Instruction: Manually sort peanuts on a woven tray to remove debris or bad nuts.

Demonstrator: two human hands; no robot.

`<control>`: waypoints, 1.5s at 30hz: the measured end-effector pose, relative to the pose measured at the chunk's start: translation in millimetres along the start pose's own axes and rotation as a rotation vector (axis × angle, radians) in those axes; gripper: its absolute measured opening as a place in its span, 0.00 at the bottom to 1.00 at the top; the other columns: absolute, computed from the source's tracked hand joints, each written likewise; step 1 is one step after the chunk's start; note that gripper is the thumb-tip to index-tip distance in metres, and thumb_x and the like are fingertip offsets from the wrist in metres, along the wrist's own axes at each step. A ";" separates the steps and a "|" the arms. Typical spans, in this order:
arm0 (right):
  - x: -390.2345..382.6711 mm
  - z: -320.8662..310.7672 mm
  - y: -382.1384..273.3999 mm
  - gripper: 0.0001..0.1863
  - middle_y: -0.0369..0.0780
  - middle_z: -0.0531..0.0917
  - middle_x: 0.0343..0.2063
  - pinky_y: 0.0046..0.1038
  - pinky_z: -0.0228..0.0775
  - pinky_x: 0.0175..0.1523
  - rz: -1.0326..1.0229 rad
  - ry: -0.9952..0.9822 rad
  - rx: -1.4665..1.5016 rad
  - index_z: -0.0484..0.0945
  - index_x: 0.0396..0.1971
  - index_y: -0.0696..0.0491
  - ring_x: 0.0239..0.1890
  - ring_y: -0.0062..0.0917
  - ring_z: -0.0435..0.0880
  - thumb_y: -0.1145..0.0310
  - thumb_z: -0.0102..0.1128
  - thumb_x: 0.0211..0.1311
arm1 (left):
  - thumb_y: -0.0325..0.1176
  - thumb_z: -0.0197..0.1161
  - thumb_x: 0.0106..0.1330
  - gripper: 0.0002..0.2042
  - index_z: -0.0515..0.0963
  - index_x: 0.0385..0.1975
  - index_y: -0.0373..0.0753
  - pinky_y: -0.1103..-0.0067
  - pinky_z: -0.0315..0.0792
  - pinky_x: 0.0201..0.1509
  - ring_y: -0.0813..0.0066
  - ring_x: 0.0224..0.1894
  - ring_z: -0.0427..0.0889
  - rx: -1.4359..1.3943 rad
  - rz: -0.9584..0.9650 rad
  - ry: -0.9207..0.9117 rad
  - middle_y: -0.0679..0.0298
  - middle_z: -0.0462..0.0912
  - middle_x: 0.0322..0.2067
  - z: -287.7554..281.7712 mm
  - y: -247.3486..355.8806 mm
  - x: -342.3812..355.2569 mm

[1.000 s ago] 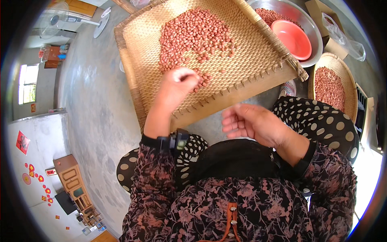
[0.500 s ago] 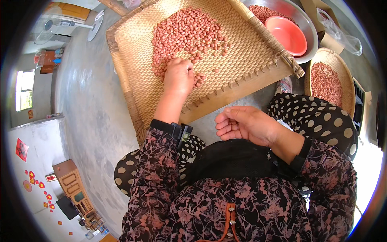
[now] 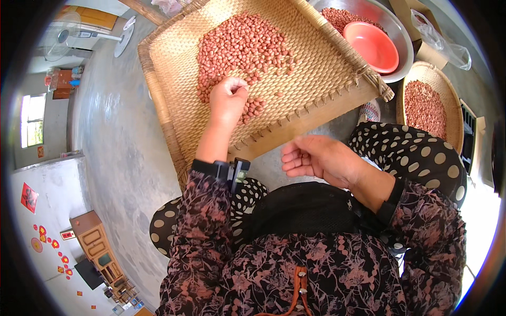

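Observation:
My left hand is closed, thumb and fingertips drawn together, low over the near part of a square woven tray. Whatever its fingers hold, if anything, is too small or hidden to name. Beyond it spreads a wide heap of red-skinned peanuts. A smaller cluster of peanuts lies just right of my wrist, with a single peanut apart from it. Off the tray's near edge, above my lap, my right hand hangs half-curled with its fingers loosely apart; nothing shows in it.
At the tray's right stands a metal basin of peanuts with a pink plastic bowl in it. A round basket of peanuts sits nearer on the right. Beyond are a cardboard box and a clear plastic bag. A fan stands far left.
My left hand has drawn slightly left and nearer, and more of the small peanut cluster beside it shows. The right hand stays almost where it was.

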State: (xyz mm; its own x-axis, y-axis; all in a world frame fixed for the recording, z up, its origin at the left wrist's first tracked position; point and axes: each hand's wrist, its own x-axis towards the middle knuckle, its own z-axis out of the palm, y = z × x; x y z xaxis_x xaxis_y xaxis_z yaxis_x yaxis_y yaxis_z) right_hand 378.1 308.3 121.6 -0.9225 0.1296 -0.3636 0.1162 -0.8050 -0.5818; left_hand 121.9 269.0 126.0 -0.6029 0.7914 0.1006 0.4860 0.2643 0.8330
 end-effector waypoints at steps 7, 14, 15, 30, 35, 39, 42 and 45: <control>-3.3 -3.6 -0.2 0.21 0.43 0.77 0.36 0.31 0.75 0.51 -0.130 0.149 0.173 0.73 0.42 0.62 0.40 0.29 0.79 0.57 0.44 0.72 | 0.24 0.59 0.62 0.04 0.79 0.34 0.35 0.87 0.68 0.37 0.85 0.33 0.76 -0.294 -0.114 -0.502 0.69 0.81 0.30 11.7 63.8 -60.7; -5.4 -1.7 2.6 0.17 0.41 0.79 0.36 0.29 0.77 0.49 0.030 -0.051 -0.036 0.74 0.41 0.61 0.41 0.26 0.81 0.61 0.45 0.71 | 0.20 0.58 0.61 0.06 0.77 0.37 0.31 0.82 0.72 0.42 0.78 0.34 0.78 0.219 -0.074 0.074 0.63 0.81 0.33 -40.9 -29.4 -37.3; -7.8 -0.6 3.8 0.16 0.41 0.79 0.36 0.28 0.77 0.48 0.079 -0.049 -0.067 0.74 0.40 0.61 0.40 0.26 0.81 0.61 0.47 0.70 | 0.22 0.57 0.61 0.08 0.77 0.39 0.30 0.79 0.72 0.45 0.72 0.37 0.79 0.345 0.023 0.084 0.59 0.81 0.36 -37.6 -32.1 -39.2; -9.5 8.4 1.7 0.14 0.39 0.78 0.35 0.28 0.77 0.47 0.150 -0.042 -0.133 0.74 0.38 0.59 0.38 0.25 0.81 0.62 0.50 0.68 | 0.43 0.52 0.67 0.34 0.50 0.68 0.34 0.62 0.36 0.73 0.58 0.72 0.44 0.807 0.360 -0.239 0.52 0.47 0.70 29.5 -6.0 -76.7; -10.7 9.2 2.9 0.14 0.39 0.78 0.35 0.27 0.77 0.47 0.156 -0.043 -0.133 0.74 0.38 0.59 0.38 0.26 0.81 0.62 0.50 0.67 | 0.46 0.50 0.68 0.34 0.49 0.68 0.34 0.63 0.34 0.73 0.58 0.73 0.42 0.889 0.303 -0.190 0.52 0.45 0.70 9.1 -22.3 -79.9; -10.7 10.8 1.0 0.14 0.39 0.78 0.35 0.27 0.77 0.47 0.158 -0.064 -0.143 0.74 0.39 0.60 0.38 0.26 0.81 0.62 0.50 0.67 | 0.50 0.48 0.68 0.35 0.48 0.68 0.34 0.63 0.33 0.73 0.58 0.73 0.41 0.952 0.196 -0.084 0.52 0.44 0.70 -12.8 -30.8 -86.1; -10.9 11.2 1.7 0.14 0.39 0.78 0.35 0.27 0.77 0.47 0.164 -0.070 -0.151 0.74 0.39 0.60 0.38 0.26 0.81 0.62 0.50 0.67 | 0.51 0.47 0.68 0.36 0.49 0.67 0.29 0.62 0.34 0.73 0.55 0.73 0.41 1.012 0.102 -0.071 0.47 0.44 0.70 -16.9 -29.3 -96.2; -10.7 11.3 3.0 0.15 0.39 0.78 0.35 0.27 0.77 0.47 0.171 -0.072 -0.159 0.75 0.39 0.59 0.38 0.25 0.81 0.62 0.50 0.67 | 0.51 0.47 0.68 0.37 0.49 0.66 0.27 0.62 0.34 0.72 0.52 0.72 0.41 1.022 0.001 -0.076 0.45 0.43 0.69 -20.5 -25.0 -101.1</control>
State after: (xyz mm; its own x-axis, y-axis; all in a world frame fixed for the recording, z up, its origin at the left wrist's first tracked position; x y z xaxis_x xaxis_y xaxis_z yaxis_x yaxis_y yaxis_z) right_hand 384.1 298.0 132.0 -0.9077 -0.0470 -0.4169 0.3242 -0.7093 -0.6259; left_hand 157.7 171.0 106.2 -0.5777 0.8154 0.0368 0.8149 0.5787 -0.0329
